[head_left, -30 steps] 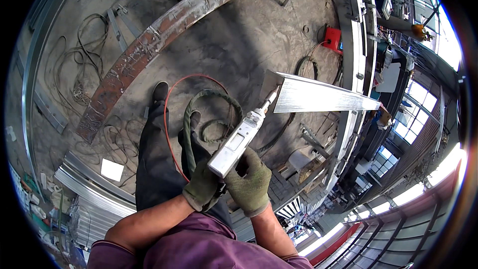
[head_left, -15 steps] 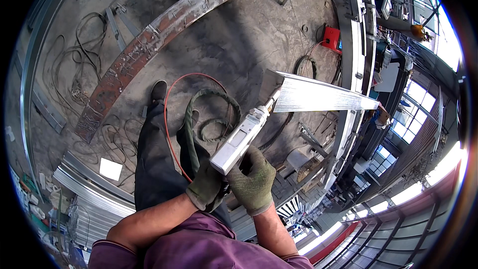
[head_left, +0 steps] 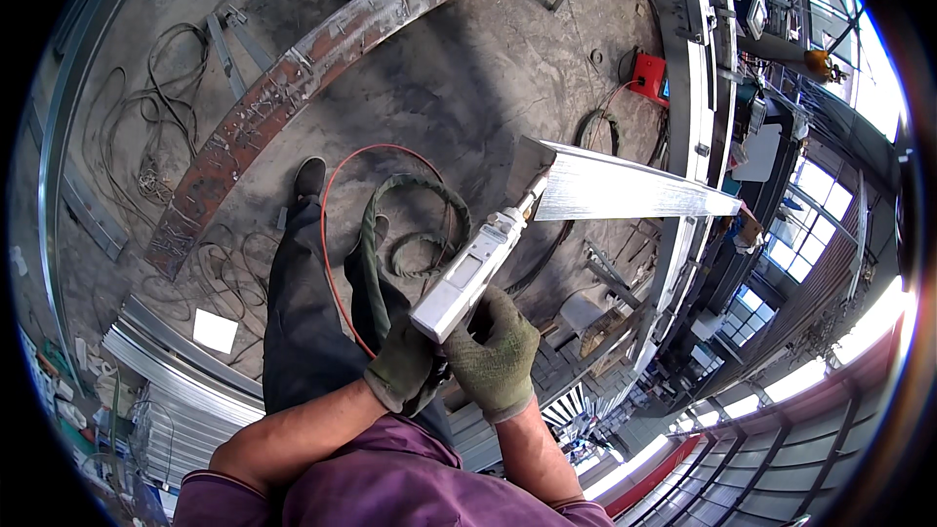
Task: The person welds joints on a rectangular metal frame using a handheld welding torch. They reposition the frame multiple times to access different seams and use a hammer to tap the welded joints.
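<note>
Both of my hands, in dark green knit gloves, are closed round the rear end of a white, box-bodied handheld laser welding gun (head_left: 467, 275). My left hand (head_left: 403, 367) wraps its back end from the left. On the right side, my right hand (head_left: 496, 355) grips just beneath the body, its fingers partly hidden by the gun. The nozzle (head_left: 530, 201) points up and right, to the near end of a shiny metal profile (head_left: 634, 185); whether they touch I cannot tell. A thick green-sleeved hose (head_left: 369, 254) and a thin red cable (head_left: 325, 234) loop beside my legs.
A rusty curved steel beam (head_left: 244, 127) arcs across the floor ahead. Along the right runs a metal frame (head_left: 695, 88), with a red box (head_left: 648, 76) near it. Loose cables (head_left: 161, 102) lie at left, above stacked metal profiles (head_left: 181, 371) and a white sheet (head_left: 215, 331).
</note>
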`<state>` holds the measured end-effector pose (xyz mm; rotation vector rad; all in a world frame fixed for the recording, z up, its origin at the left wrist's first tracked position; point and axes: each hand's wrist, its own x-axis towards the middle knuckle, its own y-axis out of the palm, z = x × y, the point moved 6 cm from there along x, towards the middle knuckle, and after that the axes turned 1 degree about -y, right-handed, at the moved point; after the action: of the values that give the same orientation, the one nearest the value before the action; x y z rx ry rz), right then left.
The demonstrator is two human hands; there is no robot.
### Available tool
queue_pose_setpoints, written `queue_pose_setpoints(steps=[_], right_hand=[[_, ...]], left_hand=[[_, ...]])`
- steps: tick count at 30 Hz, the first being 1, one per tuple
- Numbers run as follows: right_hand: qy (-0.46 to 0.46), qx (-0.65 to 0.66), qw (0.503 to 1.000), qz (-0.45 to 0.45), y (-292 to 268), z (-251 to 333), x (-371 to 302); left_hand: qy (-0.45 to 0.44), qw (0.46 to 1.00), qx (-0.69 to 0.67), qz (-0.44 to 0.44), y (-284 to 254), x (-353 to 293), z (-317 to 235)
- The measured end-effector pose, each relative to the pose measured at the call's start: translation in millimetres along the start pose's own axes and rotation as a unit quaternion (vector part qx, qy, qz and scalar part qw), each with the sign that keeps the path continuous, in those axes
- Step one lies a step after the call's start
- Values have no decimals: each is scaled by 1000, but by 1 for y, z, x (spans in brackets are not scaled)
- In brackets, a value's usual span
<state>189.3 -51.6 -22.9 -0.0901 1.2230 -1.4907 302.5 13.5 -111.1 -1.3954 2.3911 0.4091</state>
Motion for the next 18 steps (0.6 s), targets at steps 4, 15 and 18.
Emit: queue_pose_setpoints(steps=[4, 15, 18], right_hand=[[21, 18, 1000, 2, 1, -1, 0], [8, -10, 1000, -5, -2, 8, 2], [5, -27, 1000, -4, -2, 9, 3]], left_hand=[[-39, 997, -58, 23, 8, -5, 13], [28, 999, -17, -16, -3, 3, -5], [-28, 997, -75, 12, -4, 4, -4]])
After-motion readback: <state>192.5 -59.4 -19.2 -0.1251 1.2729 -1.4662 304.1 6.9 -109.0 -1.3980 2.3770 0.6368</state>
